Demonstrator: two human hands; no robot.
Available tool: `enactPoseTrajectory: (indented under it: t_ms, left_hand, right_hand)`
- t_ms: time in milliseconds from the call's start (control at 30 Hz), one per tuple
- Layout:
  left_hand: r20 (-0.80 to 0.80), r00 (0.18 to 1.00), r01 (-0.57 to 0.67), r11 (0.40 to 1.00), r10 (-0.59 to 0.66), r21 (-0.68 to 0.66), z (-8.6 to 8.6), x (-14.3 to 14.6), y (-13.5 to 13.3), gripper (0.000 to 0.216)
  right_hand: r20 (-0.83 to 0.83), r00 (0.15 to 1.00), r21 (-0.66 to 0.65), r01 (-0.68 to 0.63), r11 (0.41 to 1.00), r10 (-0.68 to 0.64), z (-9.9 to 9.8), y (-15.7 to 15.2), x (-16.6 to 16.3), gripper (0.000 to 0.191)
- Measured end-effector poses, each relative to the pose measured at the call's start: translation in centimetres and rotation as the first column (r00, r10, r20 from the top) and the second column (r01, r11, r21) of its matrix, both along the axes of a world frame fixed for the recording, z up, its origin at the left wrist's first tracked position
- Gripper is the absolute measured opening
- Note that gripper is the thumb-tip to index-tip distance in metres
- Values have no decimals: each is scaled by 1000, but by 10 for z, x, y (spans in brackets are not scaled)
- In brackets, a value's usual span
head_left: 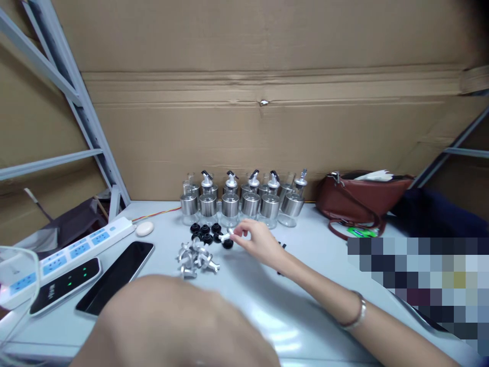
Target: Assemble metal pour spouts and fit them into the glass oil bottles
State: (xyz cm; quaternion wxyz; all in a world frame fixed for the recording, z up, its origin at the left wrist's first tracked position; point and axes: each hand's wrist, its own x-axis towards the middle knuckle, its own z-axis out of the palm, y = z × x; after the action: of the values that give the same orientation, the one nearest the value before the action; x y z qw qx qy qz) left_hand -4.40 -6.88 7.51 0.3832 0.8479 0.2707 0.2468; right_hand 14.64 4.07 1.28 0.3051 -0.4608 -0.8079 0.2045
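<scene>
My right hand (256, 239) pinches a small silver pour spout (226, 235) between thumb and fingers, above a black round stopper (228, 244). More black stoppers (205, 229) lie close to its left. Nearer to me is a loose pile of silver spouts (196, 255). Behind these stand glass bottles with steel bands (230, 205) in rows; several in front carry spouts with dark flip tips (253, 178). My left hand or arm (179, 326) is a large blur close to the camera, its fingers not visible. Small black pieces (281, 246) lie partly behind my right wrist.
On the left are a white power strip (80, 248), a black device with green lights (66, 285), a phone (116, 278) and a round white object (144, 229). A brown bag (362, 196) sits at the right. Cardboard (244, 137) walls the table's back; metal shelf posts flank it.
</scene>
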Motion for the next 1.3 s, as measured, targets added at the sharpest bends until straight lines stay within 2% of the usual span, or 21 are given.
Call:
enactPoseTrajectory:
  t_ms: [67, 100, 133, 200, 267, 367, 467, 533, 633, 800, 967, 1133, 1300]
  left_hand:
    - [-89, 996, -26, 1000, 27, 12, 9, 3, 28, 15]
    - [-54, 987, -148, 987, 151, 57, 8, 5, 41, 16]
    - [-13, 972, -233, 967, 235, 105, 3, 6, 53, 17]
    - [-11, 962, -266, 945, 273, 188, -13, 9, 70, 26]
    - [-2, 953, -296, 935, 302, 194, -31, 13, 76, 28]
    - [86, 921, -389, 909, 380, 151, -49, 19, 75, 19]
    - [190, 881, -450, 891, 434, 54, -55, 26, 72, 14]
    - [278, 847, -457, 888, 453, -56, -57, 30, 71, 15]
    - [394, 776, -437, 870, 492, -228, -59, 34, 71, 17]
    - [456, 702, -379, 830, 546, -410, -64, 40, 69, 31]
    - [429, 661, -410, 775, 615, -481, -62, 44, 67, 32]
    - [458, 650, -351, 774, 607, -527, -61, 44, 65, 40]
    - [478, 650, -296, 776, 591, -557, -65, 45, 63, 38]
  right_hand:
    - [-186, 982, -174, -32, 984, -1, 1, -2, 16, 16]
    - [-276, 961, -271, -67, 960, -11, 1, -3, 23, 18]
    - [-356, 934, -358, -103, 928, -34, 1, -4, 29, 20]
    - [-487, 869, -489, -185, 853, -90, 1, -8, 36, 23]
    - [-582, 801, -569, -277, 774, -141, 0, -13, 38, 26]
    - [-658, 729, -625, -389, 677, -189, -2, -18, 37, 28]
    - [-654, 733, -645, -410, 645, -187, -5, -22, 35, 27]
    - [-639, 755, -627, -400, 668, -147, -6, -24, 35, 25]
    - [-608, 789, -566, -353, 745, -89, -6, -27, 34, 21]
    - [-559, 826, -454, -239, 858, -66, -6, -29, 30, 24]
    - [-454, 891, -367, -205, 907, 18, -7, -32, 28, 21]
    - [-411, 912, -248, -107, 963, -4, -4, -26, 35, 24]
    - [-395, 919, -228, -83, 970, -14, -5, -22, 35, 23]
